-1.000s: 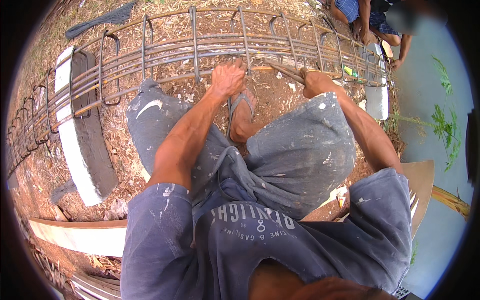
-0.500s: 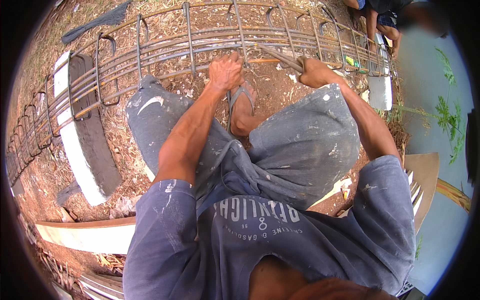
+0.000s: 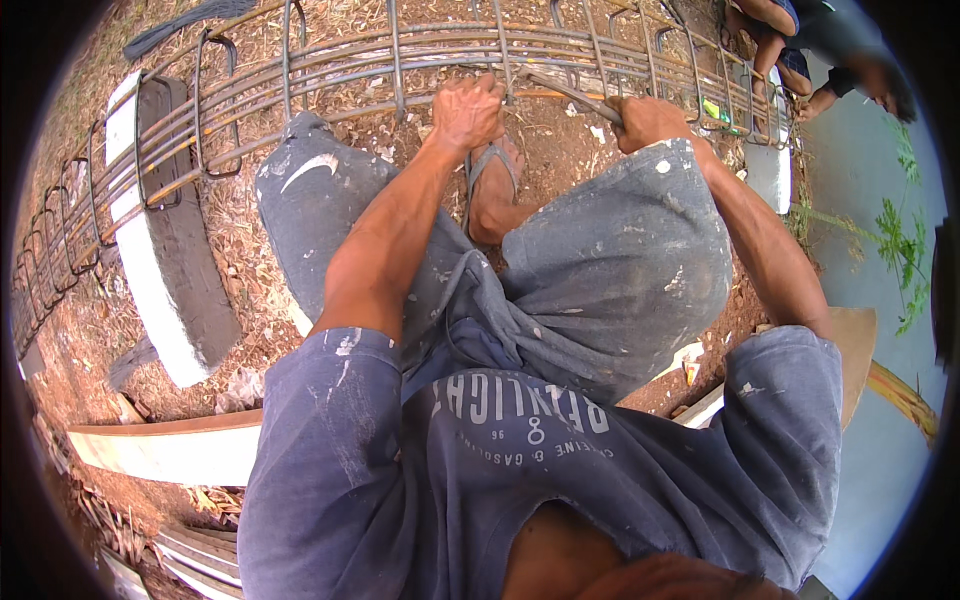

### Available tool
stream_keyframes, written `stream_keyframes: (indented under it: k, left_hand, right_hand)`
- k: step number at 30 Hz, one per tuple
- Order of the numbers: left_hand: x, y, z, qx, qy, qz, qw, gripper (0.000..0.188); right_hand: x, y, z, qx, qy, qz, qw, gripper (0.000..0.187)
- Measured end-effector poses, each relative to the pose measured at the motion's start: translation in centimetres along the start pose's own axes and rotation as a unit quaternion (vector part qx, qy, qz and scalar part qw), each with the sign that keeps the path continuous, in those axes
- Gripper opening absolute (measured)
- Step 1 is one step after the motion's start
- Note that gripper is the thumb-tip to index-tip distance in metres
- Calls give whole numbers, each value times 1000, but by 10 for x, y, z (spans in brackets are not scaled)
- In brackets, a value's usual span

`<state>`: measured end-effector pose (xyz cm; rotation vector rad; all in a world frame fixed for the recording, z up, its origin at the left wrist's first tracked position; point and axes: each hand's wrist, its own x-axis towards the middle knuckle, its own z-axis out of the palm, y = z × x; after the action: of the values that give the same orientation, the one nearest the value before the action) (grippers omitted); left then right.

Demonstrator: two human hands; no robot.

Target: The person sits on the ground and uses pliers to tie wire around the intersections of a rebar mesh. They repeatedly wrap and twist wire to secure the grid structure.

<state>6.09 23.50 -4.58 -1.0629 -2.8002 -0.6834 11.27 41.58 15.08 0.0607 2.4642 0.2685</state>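
A long rebar cage [image 3: 397, 70] of rusty bars and square stirrups runs across in front of me. My left hand [image 3: 468, 112] is closed against the nearest bar, beside a stirrup [image 3: 503, 50]; whatever its fingers pinch is hidden. My right hand [image 3: 650, 122] grips a slim, rod-like metal tool [image 3: 565, 90], whose far end points left toward that stirrup. The tool's exact kind does not show. Below my left hand is my sandalled foot [image 3: 492, 190], between my bent knees.
White-sided blocks with grey mortar [image 3: 160, 270] prop up the cage at left, and another block [image 3: 768, 180] at right. Another person [image 3: 780, 40] crouches at the far right by a grey-blue wall [image 3: 850, 190]. Dark wires [image 3: 185, 28] lie at far left; a pale board [image 3: 170, 455] is near left.
The tool's tip has shifted slightly right and up, and the right hand with it. The left hand stays at the bar by the stirrup. The other person's second arm has come into view.
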Motion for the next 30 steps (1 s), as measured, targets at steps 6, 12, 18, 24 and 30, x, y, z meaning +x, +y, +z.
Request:
stream_keyframes:
  k: [6,12,18,24,30]
  left_hand:
    - [4,1,12,39,-23,2,999,33]
    - [3,-1,11,44,-17,6,999,31]
    - [5,1,8,22,-10,4,1000,28]
    - [4,1,8,16,12,10,1000,25]
    - [7,1,9,22,39,13,999,33]
  right_hand:
    - [11,3,-4,-22,-26,-75,997,74]
    - [9,-11,-17,-127,-41,-74,988,73]
    - [13,-6,-16,-174,-28,-98,980,70]
    - [12,-4,-16,-199,7,-94,975,48]
    - [10,-7,-28,-143,33,-79,986,27]
